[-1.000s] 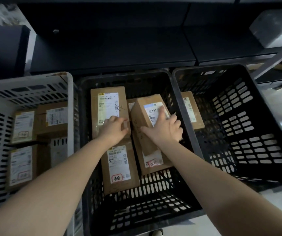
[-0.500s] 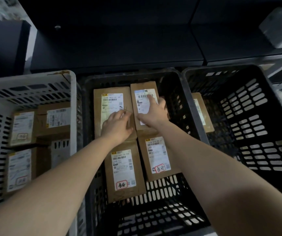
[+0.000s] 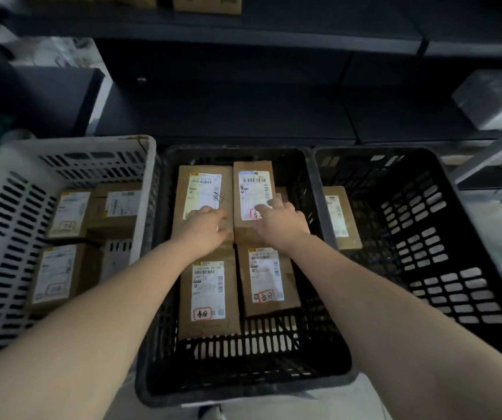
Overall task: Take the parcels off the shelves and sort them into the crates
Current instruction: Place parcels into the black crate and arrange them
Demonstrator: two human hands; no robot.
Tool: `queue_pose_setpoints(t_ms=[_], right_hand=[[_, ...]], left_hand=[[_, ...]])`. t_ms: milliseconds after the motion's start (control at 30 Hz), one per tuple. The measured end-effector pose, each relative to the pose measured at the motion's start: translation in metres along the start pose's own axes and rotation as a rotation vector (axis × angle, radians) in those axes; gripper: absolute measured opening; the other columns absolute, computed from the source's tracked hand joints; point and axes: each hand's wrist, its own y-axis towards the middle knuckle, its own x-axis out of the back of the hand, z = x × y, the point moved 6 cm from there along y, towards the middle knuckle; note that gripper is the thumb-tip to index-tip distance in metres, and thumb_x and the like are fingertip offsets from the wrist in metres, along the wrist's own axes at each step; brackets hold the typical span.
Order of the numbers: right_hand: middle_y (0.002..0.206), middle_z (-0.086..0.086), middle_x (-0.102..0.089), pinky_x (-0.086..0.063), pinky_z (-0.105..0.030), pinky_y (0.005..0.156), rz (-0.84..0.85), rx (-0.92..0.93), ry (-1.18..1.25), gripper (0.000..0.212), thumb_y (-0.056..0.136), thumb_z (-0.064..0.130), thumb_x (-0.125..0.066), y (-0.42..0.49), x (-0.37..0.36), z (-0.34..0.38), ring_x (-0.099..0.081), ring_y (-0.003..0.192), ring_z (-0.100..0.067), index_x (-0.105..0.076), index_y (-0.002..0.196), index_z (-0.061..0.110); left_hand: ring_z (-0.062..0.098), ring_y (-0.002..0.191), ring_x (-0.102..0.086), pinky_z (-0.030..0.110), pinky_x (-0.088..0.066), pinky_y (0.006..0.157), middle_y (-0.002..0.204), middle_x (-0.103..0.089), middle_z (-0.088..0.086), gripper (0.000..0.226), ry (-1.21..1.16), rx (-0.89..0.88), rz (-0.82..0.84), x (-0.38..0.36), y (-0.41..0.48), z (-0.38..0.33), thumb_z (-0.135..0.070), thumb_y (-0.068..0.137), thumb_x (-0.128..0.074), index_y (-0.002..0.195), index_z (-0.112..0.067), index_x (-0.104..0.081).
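Note:
Several brown cardboard parcels with white labels lie flat in the middle black crate (image 3: 243, 389). My left hand (image 3: 204, 227) rests on the near end of the far-left parcel (image 3: 204, 189), fingers loosely on top. My right hand (image 3: 280, 219) lies with fingers spread on the far-right parcel (image 3: 254, 183), which sits flat beside it. Two more parcels, a near-left parcel (image 3: 209, 295) and a near-right parcel (image 3: 266, 280), lie closer to me. Neither hand grips anything.
A white crate (image 3: 7, 165) on the left holds several parcels. The right black crate (image 3: 456, 237) holds one parcel (image 3: 339, 219) against its left wall. Dark shelves (image 3: 243, 101) stand behind; cardboard boxes (image 3: 207, 3) sit on an upper shelf, a grey block (image 3: 492, 98) at right.
My right hand swung its tilted parcel away from me and laid it flat in the crate's far-right spot, then slid back to its near end. My left hand barely moved.

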Motion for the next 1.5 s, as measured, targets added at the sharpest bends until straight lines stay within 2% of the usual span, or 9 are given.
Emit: queue_pose_setpoints(t_ms=[133, 367, 567, 767, 900, 1067, 1200, 1333, 1500], right_hand=[[0.136, -0.010, -0.050, -0.038, -0.047, 0.100, -0.073, 0.164, -0.111, 0.044, 0.098, 0.036, -0.044, -0.053, 0.014, 0.005, -0.043, 0.127, -0.034, -0.044, 0.140, 0.022], [0.127, -0.006, -0.056, -0.037, -0.044, 0.095, -0.271, 0.541, -0.142, 0.039, 0.098, 0.039, -0.042, -0.168, 0.087, 0.095, -0.047, 0.120, -0.031, -0.049, 0.132, 0.021], [0.126, -0.005, -0.054, -0.037, -0.041, 0.092, -0.355, 0.891, -0.164, 0.036, 0.098, 0.041, -0.043, -0.282, 0.130, 0.224, -0.046, 0.119, -0.031, -0.051, 0.128, 0.022], [0.126, -0.005, -0.056, -0.037, -0.044, 0.095, -0.399, 1.059, -0.149, 0.038, 0.097, 0.040, -0.044, -0.362, 0.134, 0.317, -0.047, 0.120, -0.031, -0.050, 0.130, 0.023], [0.126, -0.006, -0.056, -0.038, -0.044, 0.094, -0.385, 1.032, -0.138, 0.038, 0.097, 0.039, -0.044, -0.383, 0.117, 0.331, -0.047, 0.120, -0.032, -0.051, 0.130, 0.021], [0.125, -0.006, -0.057, -0.038, -0.044, 0.094, -0.366, 0.943, -0.139, 0.035, 0.098, 0.038, -0.042, -0.373, 0.109, 0.301, -0.048, 0.119, -0.031, -0.053, 0.127, 0.021], [0.128, -0.006, -0.055, -0.039, -0.044, 0.094, -0.319, 0.781, -0.126, 0.036, 0.098, 0.038, -0.043, -0.319, 0.110, 0.240, -0.047, 0.120, -0.030, -0.052, 0.128, 0.022], [0.131, -0.008, -0.052, -0.042, -0.043, 0.094, -0.227, 0.577, -0.097, 0.041, 0.099, 0.038, -0.042, -0.233, 0.101, 0.163, -0.046, 0.121, -0.031, -0.046, 0.136, 0.021], [0.138, -0.012, -0.041, -0.047, -0.045, 0.093, -0.089, 0.240, 0.015, 0.049, 0.097, 0.034, -0.045, -0.111, 0.077, 0.069, -0.040, 0.125, -0.035, -0.036, 0.144, 0.020]], left_hand=[[0.022, 0.116, -0.051, 0.036, -0.046, 0.092, 0.133, -0.050, 0.002, 0.037, 0.095, 0.049, -0.121, 0.011, -0.064, -0.011, -0.032, 0.094, -0.046, 0.131, -0.025, -0.049], [0.021, 0.094, -0.058, 0.031, -0.047, 0.074, 0.107, -0.058, -0.002, 0.023, 0.231, 0.248, -0.327, 0.078, -0.231, -0.010, -0.035, 0.096, -0.043, 0.116, -0.028, -0.051], [0.021, 0.095, -0.060, 0.033, -0.050, 0.075, 0.111, -0.061, -0.001, 0.024, 0.183, 0.441, -0.496, 0.140, -0.399, 0.020, -0.034, 0.095, -0.047, 0.116, -0.025, -0.053], [0.022, 0.099, -0.058, 0.035, -0.044, 0.079, 0.113, -0.060, 0.000, 0.024, 0.171, 0.613, -0.604, 0.154, -0.515, 0.052, -0.033, 0.095, -0.046, 0.116, -0.025, -0.052], [0.022, 0.100, -0.056, 0.036, -0.043, 0.081, 0.115, -0.058, 0.000, 0.024, 0.170, 0.604, -0.595, 0.142, -0.543, 0.064, -0.030, 0.095, -0.046, 0.117, -0.023, -0.053], [0.022, 0.098, -0.057, 0.033, -0.047, 0.076, 0.113, -0.060, -0.001, 0.023, 0.136, 0.534, -0.598, 0.128, -0.518, 0.063, -0.028, 0.095, -0.046, 0.116, -0.022, -0.054], [0.022, 0.092, -0.059, 0.035, -0.051, 0.073, 0.108, -0.061, 0.001, 0.024, 0.102, 0.400, -0.507, 0.112, -0.442, 0.045, -0.028, 0.094, -0.048, 0.117, -0.022, -0.054], [0.019, 0.087, -0.058, 0.039, -0.051, 0.077, 0.100, -0.060, -0.002, 0.024, 0.140, 0.261, -0.410, 0.102, -0.339, 0.021, -0.031, 0.096, -0.045, 0.118, -0.024, -0.052], [0.017, 0.095, -0.056, 0.034, -0.051, 0.077, 0.107, -0.054, -0.003, 0.027, 0.107, 0.188, -0.276, 0.080, -0.192, 0.000, -0.032, 0.096, -0.045, 0.121, -0.024, -0.050]])
